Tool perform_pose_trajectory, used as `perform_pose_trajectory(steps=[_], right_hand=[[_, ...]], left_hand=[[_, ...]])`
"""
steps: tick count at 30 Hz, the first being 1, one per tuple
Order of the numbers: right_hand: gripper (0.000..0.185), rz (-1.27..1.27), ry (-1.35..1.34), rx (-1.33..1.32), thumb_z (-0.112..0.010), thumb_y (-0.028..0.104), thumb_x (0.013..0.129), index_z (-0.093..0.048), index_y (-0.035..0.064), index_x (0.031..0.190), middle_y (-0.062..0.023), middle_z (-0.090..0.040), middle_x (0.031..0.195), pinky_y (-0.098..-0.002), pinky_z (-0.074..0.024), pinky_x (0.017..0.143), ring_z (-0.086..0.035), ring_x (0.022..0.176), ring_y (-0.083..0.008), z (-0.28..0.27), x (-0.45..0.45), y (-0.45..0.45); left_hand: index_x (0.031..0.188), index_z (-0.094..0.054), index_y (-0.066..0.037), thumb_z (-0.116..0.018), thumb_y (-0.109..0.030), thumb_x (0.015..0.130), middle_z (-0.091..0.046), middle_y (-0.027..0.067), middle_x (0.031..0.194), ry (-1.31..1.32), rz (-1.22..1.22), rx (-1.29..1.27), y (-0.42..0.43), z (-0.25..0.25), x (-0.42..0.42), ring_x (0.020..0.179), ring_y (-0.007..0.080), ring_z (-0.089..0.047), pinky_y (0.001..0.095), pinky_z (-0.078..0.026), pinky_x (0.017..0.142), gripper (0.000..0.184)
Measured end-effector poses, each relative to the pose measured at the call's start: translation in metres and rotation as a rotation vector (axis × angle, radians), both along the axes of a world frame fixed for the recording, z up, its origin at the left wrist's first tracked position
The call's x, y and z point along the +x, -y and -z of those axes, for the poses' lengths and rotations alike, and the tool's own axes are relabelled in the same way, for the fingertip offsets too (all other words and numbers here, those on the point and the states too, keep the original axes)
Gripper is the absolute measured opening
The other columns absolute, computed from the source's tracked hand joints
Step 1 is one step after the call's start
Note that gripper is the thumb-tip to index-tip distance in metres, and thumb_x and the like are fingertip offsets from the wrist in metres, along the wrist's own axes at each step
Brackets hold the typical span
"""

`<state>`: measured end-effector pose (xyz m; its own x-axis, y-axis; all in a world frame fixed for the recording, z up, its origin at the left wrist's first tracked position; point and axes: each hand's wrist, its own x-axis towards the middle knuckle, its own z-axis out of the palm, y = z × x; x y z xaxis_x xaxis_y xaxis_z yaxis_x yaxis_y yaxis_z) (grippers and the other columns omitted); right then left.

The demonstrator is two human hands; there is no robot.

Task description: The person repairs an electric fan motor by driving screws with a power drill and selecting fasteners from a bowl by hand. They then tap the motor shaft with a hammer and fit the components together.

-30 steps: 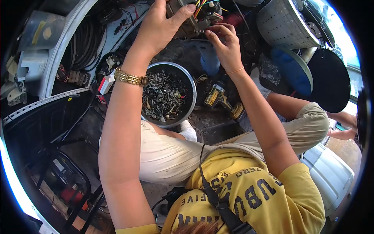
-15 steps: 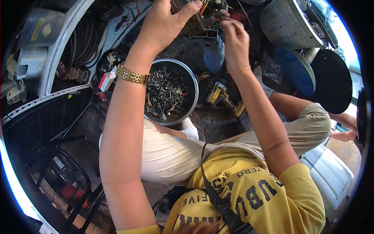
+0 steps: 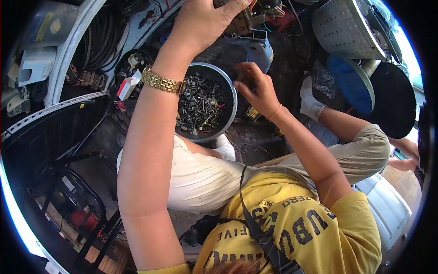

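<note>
The left hand (image 3: 200,23) is clamped on a wired metal assembly (image 3: 240,23) at the top edge; part of the grip is cut off. The right hand (image 3: 258,90), half curled with thumb and forefinger apart, hovers just beside the rim of a round basin (image 3: 233,101) holding small metal parts (image 3: 200,109). A yellow-and-black cordless drill (image 3: 252,113) lies beneath, mostly hidden.

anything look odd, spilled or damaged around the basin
I see no spill: the small parts sit inside the basin. What stands out is the metal unit at the left hand: coloured wires jut from it, so it looks opened up, though the frame crops it.
</note>
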<state>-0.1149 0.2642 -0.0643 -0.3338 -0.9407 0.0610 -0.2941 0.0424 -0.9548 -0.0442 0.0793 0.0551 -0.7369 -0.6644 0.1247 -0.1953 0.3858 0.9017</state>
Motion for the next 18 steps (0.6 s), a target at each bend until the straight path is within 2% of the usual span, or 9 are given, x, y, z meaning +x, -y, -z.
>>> perform_pose_trajectory(steps=[4, 6, 7, 8, 11, 13, 14, 16, 18], right_hand=[[0.019, -0.064, -0.073, -0.044, -0.072, 0.009, 0.079, -0.064, 0.0073, 0.096, -0.0081, -0.064, 0.078, -0.0326, -0.0478, 0.059, -0.06, 0.062, -0.0212, 0.027, 0.005, 0.017], [0.011, -0.201, -0.211, -0.127, -0.071, 0.01, 0.077, -0.067, 0.0081, 0.087, -0.0079, -0.066, 0.081, -0.0364, -0.0506, 0.063, -0.064, 0.07, -0.0265, 0.049, 0.015, 0.021], [0.012, -0.295, -0.293, -0.097, -0.07, 0.014, 0.077, -0.067, 0.0089, 0.088, -0.0078, -0.066, 0.084, -0.0392, -0.0518, 0.068, -0.065, 0.077, -0.0295, 0.059, 0.02, 0.021], [0.013, -0.376, -0.317, 0.009, -0.069, 0.014, 0.076, -0.068, 0.0108, 0.089, -0.0073, -0.065, 0.084, -0.0388, -0.052, 0.069, -0.065, 0.078, -0.0291, 0.071, 0.028, 0.02], [0.017, -0.489, -0.393, 0.076, -0.069, 0.012, 0.073, -0.068, 0.0131, 0.09, -0.0062, -0.065, 0.086, -0.0397, -0.0521, 0.073, -0.065, 0.08, -0.0288, 0.104, 0.047, 0.015], [0.02, -0.624, -0.475, 0.201, -0.069, 0.011, 0.071, -0.068, 0.0156, 0.09, -0.0046, -0.064, 0.091, -0.0423, -0.0508, 0.08, -0.063, 0.088, -0.0292, 0.114, 0.055, 0.014], [0.02, -0.624, -0.473, 0.202, -0.069, 0.011, 0.071, -0.068, 0.0156, 0.09, -0.0046, -0.064, 0.091, -0.0423, -0.0508, 0.08, -0.063, 0.088, -0.0292, 0.119, 0.058, 0.012], [0.031, -0.641, -0.541, 0.165, -0.071, 0.013, 0.069, -0.066, 0.0172, 0.1, -0.0052, -0.06, 0.103, -0.0442, -0.0492, 0.082, -0.058, 0.1, -0.0299, 0.122, 0.057, 0.013], [0.039, -0.597, -0.533, 0.186, -0.071, 0.014, 0.068, -0.063, 0.0182, 0.106, -0.0059, -0.057, 0.108, -0.0451, -0.0483, 0.084, -0.055, 0.106, -0.0302, 0.119, 0.058, 0.015]], left_hand=[[0.12, -0.047, 0.006, -0.062, -0.048, 0.09, -0.066, 0.0131, 0.099, 0.03, -0.012, 0.012, 0.003, 0.001, 0.001, 0.09, 0.0172, -0.062, 0.0308, -0.049, 0.079, 0.063], [0.12, -0.047, 0.006, -0.062, -0.047, 0.09, -0.066, 0.0129, 0.098, 0.017, -0.01, 0.017, 0.004, 0.002, 0.002, 0.089, 0.0169, -0.063, 0.0307, -0.049, 0.078, 0.063], [0.12, -0.047, 0.006, -0.062, -0.047, 0.09, -0.066, 0.0128, 0.097, 0.007, -0.007, 0.023, 0.004, 0.002, 0.002, 0.088, 0.0166, -0.063, 0.0305, -0.049, 0.078, 0.062], [0.12, -0.047, 0.006, -0.062, -0.047, 0.09, -0.066, 0.0128, 0.097, 0.008, -0.009, 0.022, 0.005, 0.002, 0.003, 0.088, 0.0166, -0.063, 0.0305, -0.049, 0.078, 0.062], [0.119, -0.047, 0.005, -0.062, -0.046, 0.091, -0.066, 0.012, 0.095, -0.016, 0.0, 0.018, 0.004, 0.002, 0.002, 0.086, 0.0161, -0.062, 0.0303, -0.049, 0.077, 0.061], [0.119, -0.048, 0.005, -0.062, -0.046, 0.091, -0.065, 0.0117, 0.095, -0.018, -0.007, 0.048, 0.003, 0.002, 0.002, 0.086, 0.0162, -0.062, 0.0302, -0.049, 0.078, 0.06], [0.119, -0.048, 0.005, -0.062, -0.046, 0.091, -0.065, 0.0117, 0.095, -0.016, -0.007, 0.05, 0.003, 0.003, 0.003, 0.086, 0.0162, -0.062, 0.0302, -0.049, 0.078, 0.06], [0.118, -0.048, 0.005, -0.062, -0.046, 0.091, -0.065, 0.0118, 0.095, -0.029, -0.023, -0.02, 0.004, 0.005, 0.002, 0.086, 0.017, -0.062, 0.0305, -0.049, 0.078, 0.06], [0.118, -0.048, 0.006, -0.063, -0.046, 0.09, -0.065, 0.012, 0.095, -0.028, -0.031, -0.033, 0.005, 0.006, 0.002, 0.086, 0.0172, -0.062, 0.0307, -0.049, 0.078, 0.06]])
